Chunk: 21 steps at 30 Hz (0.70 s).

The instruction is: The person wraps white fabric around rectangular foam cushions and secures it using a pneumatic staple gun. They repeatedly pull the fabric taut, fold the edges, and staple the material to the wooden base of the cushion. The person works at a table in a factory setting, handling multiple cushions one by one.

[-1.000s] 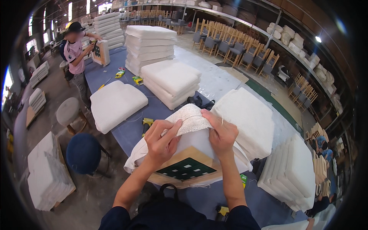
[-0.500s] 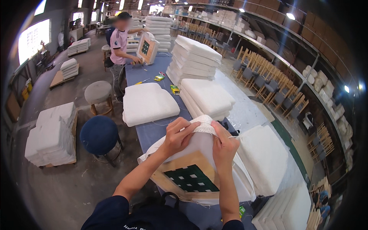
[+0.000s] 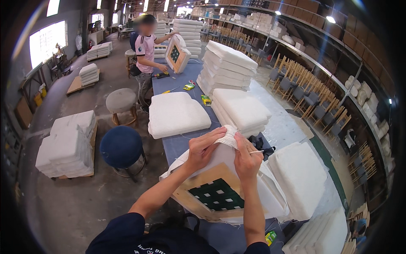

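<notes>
I hold a chair seat [image 3: 220, 192] tilted up on the blue table [image 3: 177, 144]: a wooden frame with green webbing, wrapped in white fabric [image 3: 228, 137]. My left hand [image 3: 204, 146] pinches the fabric at the seat's top corner. My right hand [image 3: 247, 158] grips the same corner from the right, and a thin white stick or needle pokes out beside its fingers. Both forearms come up from the lower edge.
White cushions lie on the table: one flat [image 3: 177, 113], a low stack [image 3: 240, 111], a tall stack [image 3: 226, 67], another at right [image 3: 301, 178]. A blue stool [image 3: 122, 146] and cushion pile [image 3: 67, 144] stand left. Another person [image 3: 146, 51] holds a seat frame at the far end.
My view has swung left and back, showing more floor and the far person. Both hands stay on the seat's top corner, gathering the fabric tighter.
</notes>
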{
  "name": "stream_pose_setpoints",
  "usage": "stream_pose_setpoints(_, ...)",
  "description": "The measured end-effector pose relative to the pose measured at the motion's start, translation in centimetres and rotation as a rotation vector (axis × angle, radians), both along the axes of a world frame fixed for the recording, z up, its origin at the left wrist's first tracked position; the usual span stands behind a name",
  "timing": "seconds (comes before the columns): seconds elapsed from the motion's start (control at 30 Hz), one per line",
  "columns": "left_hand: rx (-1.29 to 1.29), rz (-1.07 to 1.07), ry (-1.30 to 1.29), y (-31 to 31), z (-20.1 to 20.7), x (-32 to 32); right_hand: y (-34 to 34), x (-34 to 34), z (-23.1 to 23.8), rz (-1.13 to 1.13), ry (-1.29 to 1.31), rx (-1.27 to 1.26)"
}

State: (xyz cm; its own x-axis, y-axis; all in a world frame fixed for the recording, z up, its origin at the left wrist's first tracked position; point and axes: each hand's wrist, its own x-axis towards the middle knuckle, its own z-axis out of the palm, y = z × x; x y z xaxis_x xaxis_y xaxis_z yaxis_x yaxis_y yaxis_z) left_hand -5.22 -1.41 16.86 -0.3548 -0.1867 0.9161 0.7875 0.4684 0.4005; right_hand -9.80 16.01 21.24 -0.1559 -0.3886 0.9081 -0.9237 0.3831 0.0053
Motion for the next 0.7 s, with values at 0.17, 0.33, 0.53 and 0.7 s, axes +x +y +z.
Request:
stream_pose_setpoints(0.17,-0.039,-0.06,0.014,-0.5,0.6,-0.4,0.0,-0.6,-0.4,0.014,0.072,0.02)
stream_pose_setpoints(0.33,-0.244,-0.116,-0.04,-0.8,2.5,-0.3,0.8,-0.4,-0.4,-0.019,0.095,0.019)
stream_pose_setpoints(0.53,-0.303,-0.089,0.011,1.0,2.7,0.7,2.7,0.4,-0.4,0.019,-0.024,-0.041)
stream_pose_setpoints(0.7,-0.34,-0.059,0.043,2.1,3.5,1.7,2.6,7.6,-2.2,-0.101,-0.149,-0.435)
